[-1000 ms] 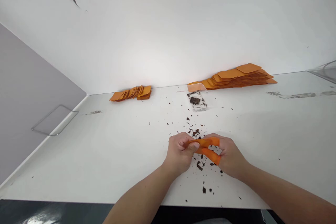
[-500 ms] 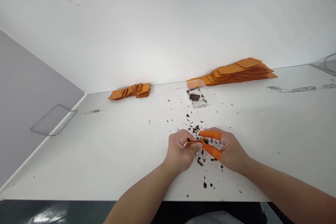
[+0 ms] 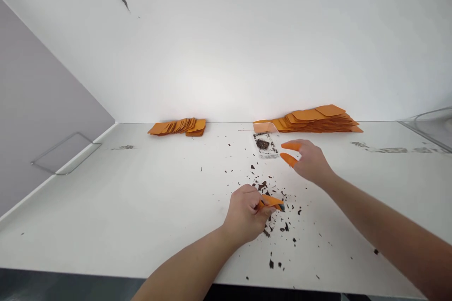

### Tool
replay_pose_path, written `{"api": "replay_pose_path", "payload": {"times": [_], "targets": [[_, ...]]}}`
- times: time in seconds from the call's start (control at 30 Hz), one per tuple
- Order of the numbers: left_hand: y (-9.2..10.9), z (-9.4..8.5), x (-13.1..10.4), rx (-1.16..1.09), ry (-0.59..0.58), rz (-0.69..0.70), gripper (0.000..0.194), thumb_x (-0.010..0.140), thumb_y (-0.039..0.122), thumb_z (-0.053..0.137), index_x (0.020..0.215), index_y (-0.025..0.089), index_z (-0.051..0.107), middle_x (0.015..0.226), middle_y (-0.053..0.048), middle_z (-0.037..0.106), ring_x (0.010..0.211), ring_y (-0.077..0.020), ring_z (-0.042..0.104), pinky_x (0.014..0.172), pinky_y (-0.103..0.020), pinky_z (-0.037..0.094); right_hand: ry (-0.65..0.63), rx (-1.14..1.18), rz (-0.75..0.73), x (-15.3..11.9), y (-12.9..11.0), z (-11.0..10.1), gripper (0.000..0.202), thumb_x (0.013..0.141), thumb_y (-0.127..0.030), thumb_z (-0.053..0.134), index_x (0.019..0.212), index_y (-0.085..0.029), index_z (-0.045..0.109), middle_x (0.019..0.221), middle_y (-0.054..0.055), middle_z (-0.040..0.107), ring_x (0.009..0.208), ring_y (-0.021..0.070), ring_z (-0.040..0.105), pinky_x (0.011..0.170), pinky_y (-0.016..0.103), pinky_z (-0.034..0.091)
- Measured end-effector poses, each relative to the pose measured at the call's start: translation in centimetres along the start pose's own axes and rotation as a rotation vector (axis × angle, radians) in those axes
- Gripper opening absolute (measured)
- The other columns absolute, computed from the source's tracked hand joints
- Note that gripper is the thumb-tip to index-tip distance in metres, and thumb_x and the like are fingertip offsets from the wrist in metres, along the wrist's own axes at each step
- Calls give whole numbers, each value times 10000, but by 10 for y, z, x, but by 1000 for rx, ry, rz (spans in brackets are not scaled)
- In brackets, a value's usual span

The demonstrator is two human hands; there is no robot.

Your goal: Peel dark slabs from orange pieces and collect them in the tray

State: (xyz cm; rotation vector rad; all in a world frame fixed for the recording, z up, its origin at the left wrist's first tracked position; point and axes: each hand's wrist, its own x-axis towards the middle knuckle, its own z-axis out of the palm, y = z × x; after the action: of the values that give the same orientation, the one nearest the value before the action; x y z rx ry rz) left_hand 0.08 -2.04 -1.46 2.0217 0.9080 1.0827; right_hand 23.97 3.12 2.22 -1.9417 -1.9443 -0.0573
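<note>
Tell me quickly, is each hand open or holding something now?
Left hand: closed, holding an orange piece.
Right hand: open, nothing between its orange-covered fingers.

We pinch an orange packet (image 3: 273, 201) in our left hand (image 3: 246, 211); a dark bit, hard to make out, shows at its far end. At two o'clock from it, our right hand (image 3: 310, 161) hangs with finger and thumb apart, both wearing orange covers (image 3: 291, 146). Just beyond their tips, at ten o'clock, a clear box (image 3: 269, 155) holds a dark flake (image 3: 262, 144). Dark crumbs (image 3: 262, 186) litter our white table (image 3: 141, 197).
</note>
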Motion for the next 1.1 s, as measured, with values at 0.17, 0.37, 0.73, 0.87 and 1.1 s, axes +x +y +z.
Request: {"api": "replay_pose_path", "payload": {"times": [0.17, 0.37, 0.73, 0.87, 1.1], "targets": [[-2, 0, 1, 2, -2, -31, 374, 738, 205, 693, 511, 176, 397, 535, -8, 466, 584, -150, 478, 516, -247, 355, -290, -148, -19, 76, -10, 12, 274, 890, -365, 597, 1115, -243, 695, 1177, 87, 645, 1096, 297, 584, 853, 393, 515], [-2, -3, 3, -19, -1, -52, 432, 718, 171, 687, 527, 180, 300, 524, 5, 416, 586, -144, 438, 514, -240, 328, -455, -285, -33, 120, -30, 36, 299, 923, -361, 620, 1143, -158, 611, 1206, 96, 585, 1054, 231, 589, 874, 424, 525], [0, -2, 2, -39, -18, -59, 415, 716, 167, 677, 533, 183, 305, 541, 12, 405, 584, -135, 417, 516, -240, 310, -616, -401, -16, 132, -33, 55, 278, 950, -346, 589, 1159, -162, 598, 1180, 86, 595, 1008, 206, 607, 861, 404, 538], [2, -3, 4, -29, -12, -40, 424, 733, 181, 680, 528, 184, 309, 536, 18, 404, 576, -131, 412, 524, -247, 311, -604, -421, -14, 131, -32, 58, 294, 948, -352, 591, 1169, -157, 590, 1184, 89, 588, 1013, 210, 603, 855, 403, 538], [1, -4, 3, -36, -15, -61, 410, 744, 177, 683, 533, 186, 331, 542, 14, 425, 595, -140, 436, 531, -249, 320, -618, -451, -20, 133, -30, 36, 251, 947, -349, 592, 1109, -158, 612, 1115, 72, 615, 951, 188, 615, 831, 381, 540]]}}
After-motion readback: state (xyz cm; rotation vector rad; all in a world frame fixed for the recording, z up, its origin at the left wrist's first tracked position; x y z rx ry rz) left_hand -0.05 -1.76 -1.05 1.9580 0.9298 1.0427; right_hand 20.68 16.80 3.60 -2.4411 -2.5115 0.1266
